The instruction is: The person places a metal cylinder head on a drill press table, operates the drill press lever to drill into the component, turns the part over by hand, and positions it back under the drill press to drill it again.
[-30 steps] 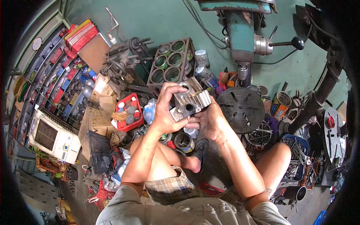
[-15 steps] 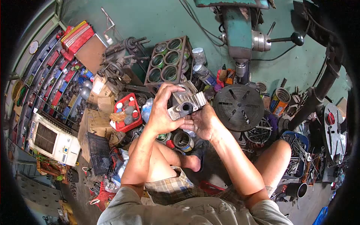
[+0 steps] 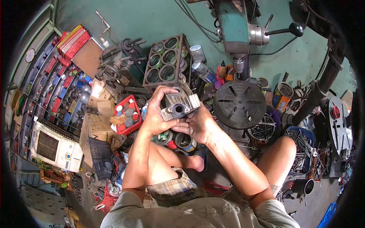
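A finned metal part point(image 3: 178, 103) with round holes is held up in front of my chest. My left hand point(image 3: 155, 114) grips its left side, with a finger over the top near one hole and the thumb below. Against its right side and underside rests my right hand point(image 3: 198, 122), whose fingers reach under the part toward my left thumb. A dark hole in the part faces up toward me. The part's underside is hidden.
Beyond the hands stands a rack of round glass-topped jars point(image 3: 166, 60). The drill press point(image 3: 234, 34) rises over a slotted round table point(image 3: 239, 104). A red basket point(image 3: 127, 114) is at left, a blue tool bin point(image 3: 300, 152) at right, and a white slatted unit point(image 3: 57, 146) far left.
Both hands and the metal part have shifted slightly left in view, with the grip nearly the same. The surroundings have also shifted, mostly left and upward.
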{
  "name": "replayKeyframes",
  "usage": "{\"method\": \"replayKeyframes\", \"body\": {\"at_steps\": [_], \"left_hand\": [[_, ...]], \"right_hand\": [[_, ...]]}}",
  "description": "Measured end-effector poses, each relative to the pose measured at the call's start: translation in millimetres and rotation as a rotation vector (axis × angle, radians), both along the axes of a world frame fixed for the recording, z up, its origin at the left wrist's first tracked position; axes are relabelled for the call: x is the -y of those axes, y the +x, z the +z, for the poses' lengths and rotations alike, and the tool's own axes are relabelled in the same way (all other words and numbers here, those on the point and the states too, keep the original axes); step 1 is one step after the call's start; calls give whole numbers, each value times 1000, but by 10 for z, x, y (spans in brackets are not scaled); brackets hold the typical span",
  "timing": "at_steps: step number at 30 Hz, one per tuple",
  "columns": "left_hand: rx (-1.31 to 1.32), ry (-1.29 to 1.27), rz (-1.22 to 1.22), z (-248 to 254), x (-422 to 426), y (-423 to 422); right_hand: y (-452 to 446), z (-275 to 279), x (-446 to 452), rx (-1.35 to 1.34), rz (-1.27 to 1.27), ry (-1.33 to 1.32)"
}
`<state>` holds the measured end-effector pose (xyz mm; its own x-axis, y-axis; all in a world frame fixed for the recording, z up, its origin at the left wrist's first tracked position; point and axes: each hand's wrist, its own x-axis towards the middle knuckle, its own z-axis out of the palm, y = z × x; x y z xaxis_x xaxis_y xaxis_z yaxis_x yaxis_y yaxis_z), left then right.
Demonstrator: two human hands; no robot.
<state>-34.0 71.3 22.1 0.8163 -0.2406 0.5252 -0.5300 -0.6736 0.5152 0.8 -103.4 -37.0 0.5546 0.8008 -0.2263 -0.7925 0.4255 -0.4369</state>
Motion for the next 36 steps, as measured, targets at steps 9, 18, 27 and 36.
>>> {"method": "replayKeyframes", "body": {"at_steps": [9,18,27,36], "left_hand": [[30,-22,-40,-111,-47,44],[139,69,-19,-90,26,43],[188,52,-32,-34,126,25],[197,74,-30,-30,174,48]], "right_hand": [[-42,6,4,13,-80,-33],[12,-85,23,59,-74,-24],[93,-103,50,72,-59,-21],[127,-166,74,91,-51,-29]]}}
